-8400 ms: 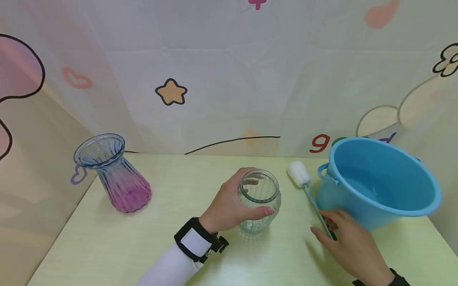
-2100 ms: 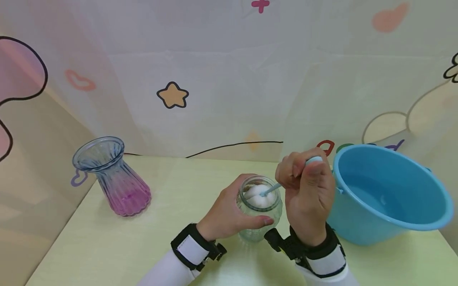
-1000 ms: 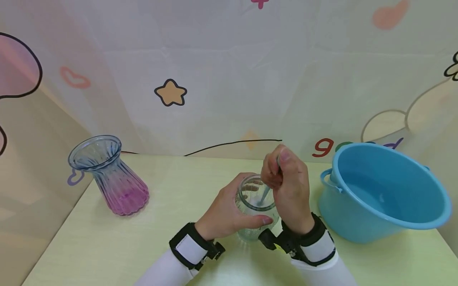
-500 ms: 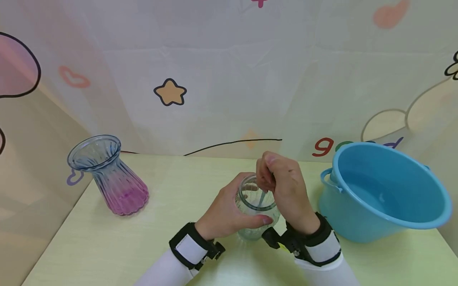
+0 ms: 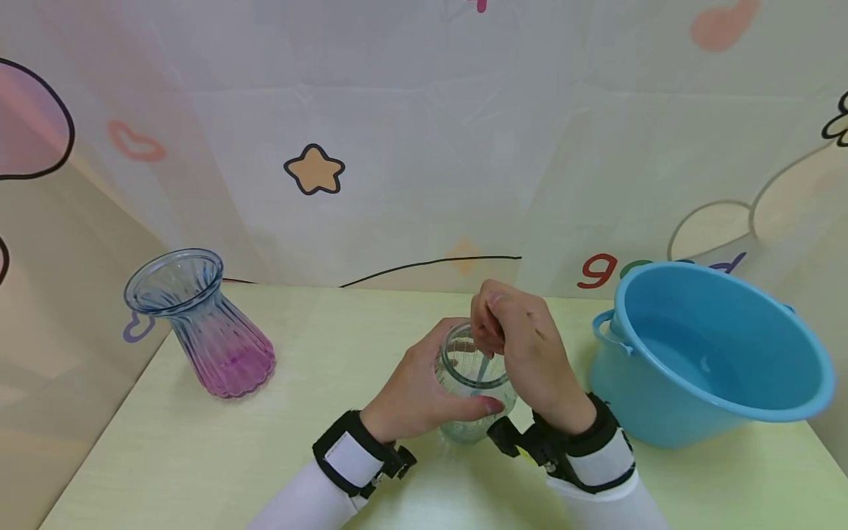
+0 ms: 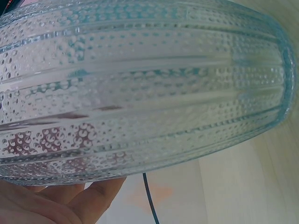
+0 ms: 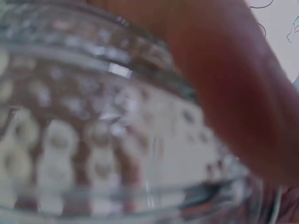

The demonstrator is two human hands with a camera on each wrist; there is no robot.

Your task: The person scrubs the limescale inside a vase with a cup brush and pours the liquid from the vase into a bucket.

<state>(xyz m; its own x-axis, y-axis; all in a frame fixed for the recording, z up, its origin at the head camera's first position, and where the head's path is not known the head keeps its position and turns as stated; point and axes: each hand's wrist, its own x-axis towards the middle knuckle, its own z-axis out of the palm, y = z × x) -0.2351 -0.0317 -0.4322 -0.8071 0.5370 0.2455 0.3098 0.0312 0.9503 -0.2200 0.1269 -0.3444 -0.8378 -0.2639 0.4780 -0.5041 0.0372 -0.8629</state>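
Note:
A clear ribbed glass jar [image 5: 464, 431] stands on the table, its mouth facing up. My left hand [image 5: 420, 390] grips it from the left, thumb across the front. Light blue is the handle of a sponge brush [image 5: 484, 369], which slants down into the jar; my right hand [image 5: 526, 346] holds its upper part over the rim. The brush's white head is hard to make out inside the glass. In the left wrist view the dimpled jar wall [image 6: 149, 88] fills most of the picture. Close and blurred in the right wrist view are the jar [image 7: 93, 140] and part of my hand.
A blue bucket [image 5: 652, 412] stands to the right, near my right forearm. At the left is a blue-to-pink glass vase [image 5: 221, 342]. A printed cloth backdrop [image 5: 411, 147] rises behind the pale table [image 5: 199, 456].
My right hand has picked the sponge brush up from the table beside the bucket and put it into the jar. Lately that hand has moved left and lower. My left hand stays round the jar.

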